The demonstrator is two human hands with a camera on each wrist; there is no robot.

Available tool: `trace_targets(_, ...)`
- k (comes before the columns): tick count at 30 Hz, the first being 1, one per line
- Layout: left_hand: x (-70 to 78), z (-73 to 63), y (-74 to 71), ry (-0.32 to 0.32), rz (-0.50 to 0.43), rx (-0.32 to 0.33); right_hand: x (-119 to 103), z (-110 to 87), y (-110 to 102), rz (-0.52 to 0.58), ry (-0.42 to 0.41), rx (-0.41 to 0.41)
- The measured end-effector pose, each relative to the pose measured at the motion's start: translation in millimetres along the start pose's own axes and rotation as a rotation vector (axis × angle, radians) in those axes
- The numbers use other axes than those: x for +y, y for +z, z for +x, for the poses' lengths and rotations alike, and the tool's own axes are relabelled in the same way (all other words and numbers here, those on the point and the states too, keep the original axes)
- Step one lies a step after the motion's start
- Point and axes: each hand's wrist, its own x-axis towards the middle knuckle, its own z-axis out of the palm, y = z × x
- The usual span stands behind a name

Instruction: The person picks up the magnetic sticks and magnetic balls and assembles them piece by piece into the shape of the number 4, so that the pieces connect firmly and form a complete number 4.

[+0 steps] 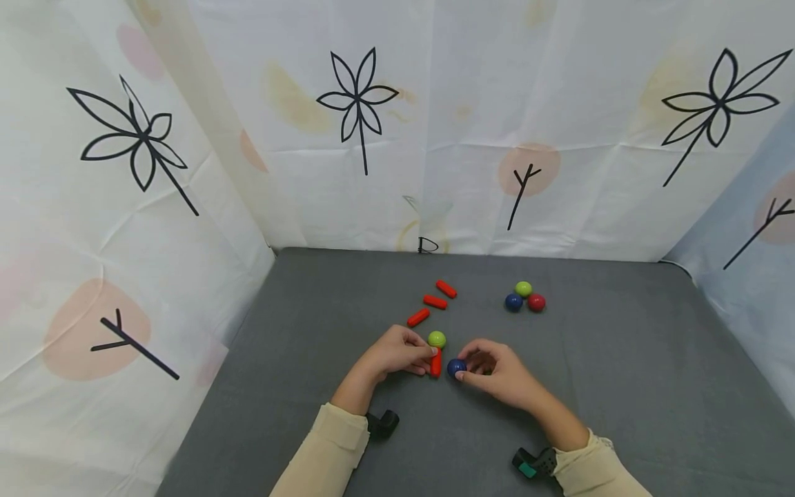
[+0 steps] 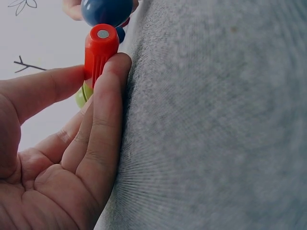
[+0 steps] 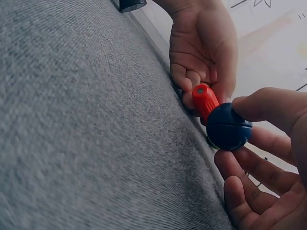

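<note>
the left hand point(image 1: 397, 353) pinches a red rod point(image 1: 436, 364), long axis fore-and-aft, green ball point(image 1: 437, 339) beyond; just right of that grip, the right hand point(image 1: 504, 376) holds a blue ball point(image 1: 456, 366).

A seamed blue ball point(image 3: 229, 127) is pinched now by the right hand point(image 3: 273, 175), and just beyond, a ribbed red rod point(image 3: 205, 101) is gripped by the left hand point(image 3: 204, 45)!

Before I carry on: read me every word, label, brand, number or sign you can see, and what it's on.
"D": D-like black mark on the backdrop, perhaps only part of a drawing.
Rods, balls: no text seen.
Wrist devices: too small to read.
</note>
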Motion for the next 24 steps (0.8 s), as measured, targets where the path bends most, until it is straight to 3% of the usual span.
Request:
trace_targets(16, -0.7, 0.8, -0.4, -0.007, -0.027, -0.013, -4.6, -2.3, 8.6, 0.022, -0.049, -0.071)
trace_targets(24, -1.3, 1.1, 0.6, -0.004, -0.024, -0.004, -8.5, -2.5, 12.6, 0.030, -0.026, -0.097)
